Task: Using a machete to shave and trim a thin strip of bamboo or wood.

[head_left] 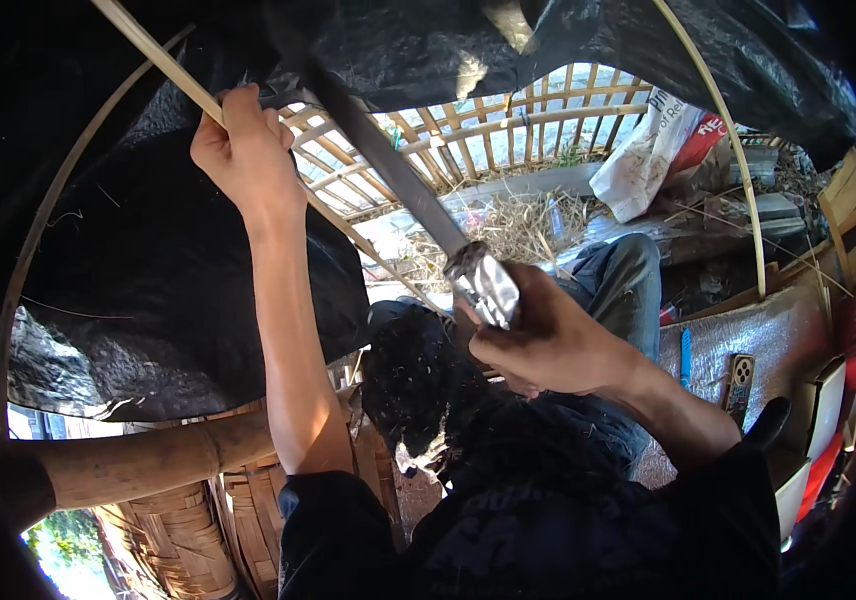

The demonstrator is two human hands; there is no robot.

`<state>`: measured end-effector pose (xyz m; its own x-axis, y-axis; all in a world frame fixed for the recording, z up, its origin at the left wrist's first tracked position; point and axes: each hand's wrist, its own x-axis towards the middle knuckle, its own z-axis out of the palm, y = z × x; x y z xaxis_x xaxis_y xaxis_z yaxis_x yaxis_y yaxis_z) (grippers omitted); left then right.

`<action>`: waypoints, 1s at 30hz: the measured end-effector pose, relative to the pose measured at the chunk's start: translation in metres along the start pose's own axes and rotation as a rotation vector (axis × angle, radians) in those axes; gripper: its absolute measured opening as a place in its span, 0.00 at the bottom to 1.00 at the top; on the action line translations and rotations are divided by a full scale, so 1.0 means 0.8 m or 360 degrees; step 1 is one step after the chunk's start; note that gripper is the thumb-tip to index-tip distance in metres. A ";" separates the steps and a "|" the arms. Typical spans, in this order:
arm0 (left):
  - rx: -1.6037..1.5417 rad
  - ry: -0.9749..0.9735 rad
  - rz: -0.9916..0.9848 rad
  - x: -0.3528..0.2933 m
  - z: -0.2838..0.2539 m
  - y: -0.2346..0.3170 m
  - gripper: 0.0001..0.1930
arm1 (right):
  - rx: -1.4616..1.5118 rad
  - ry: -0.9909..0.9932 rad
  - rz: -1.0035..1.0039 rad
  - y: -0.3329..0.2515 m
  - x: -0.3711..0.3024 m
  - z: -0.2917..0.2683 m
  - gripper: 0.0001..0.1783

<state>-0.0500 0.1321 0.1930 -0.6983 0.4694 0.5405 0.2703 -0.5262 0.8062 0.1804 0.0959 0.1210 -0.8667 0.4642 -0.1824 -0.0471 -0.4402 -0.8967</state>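
My left hand (256,165) is raised at the upper left, its fingers closed around a long pale bamboo strip (163,58). The strip runs from the top edge through the hand and slants down toward my lap. My right hand (568,340) grips a long-bladed knife (393,160) by its handle, which has a shiny silver part. The dark blade points up and to the left, past the right side of my left hand. Its tip fades into shadow near the top. I cannot tell whether the blade touches the strip.
Black plastic sheeting (178,270) hangs at left and overhead. Beyond my knees stands a slatted bamboo fence (488,135), with dry straw (538,225) before it. A white and red sack (653,155) lies at upper right. A phone (740,385) and a blue object (686,357) rest beside my leg.
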 end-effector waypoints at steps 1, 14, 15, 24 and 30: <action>0.0000 -0.0029 0.0010 0.002 -0.007 -0.002 0.13 | 0.0001 -0.0033 -0.0020 0.001 0.002 -0.001 0.30; 0.0023 0.0015 0.0016 0.003 -0.003 -0.002 0.13 | 0.0004 0.0011 0.0071 0.018 0.008 -0.003 0.24; 0.0023 0.0003 0.0035 0.004 -0.008 0.000 0.13 | 0.0002 -0.0001 0.0076 0.018 0.007 0.000 0.24; 0.0104 0.0170 0.0026 0.004 -0.012 0.008 0.13 | -0.0334 -0.0059 0.0330 0.067 0.009 0.002 0.16; 0.0055 -0.0019 0.0074 0.000 -0.014 0.004 0.12 | 0.0065 0.0077 -0.0166 0.012 0.004 0.011 0.13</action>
<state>-0.0561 0.1224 0.1931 -0.6766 0.4537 0.5800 0.3251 -0.5227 0.7881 0.1726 0.0864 0.1152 -0.8311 0.5454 -0.1089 -0.1569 -0.4177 -0.8949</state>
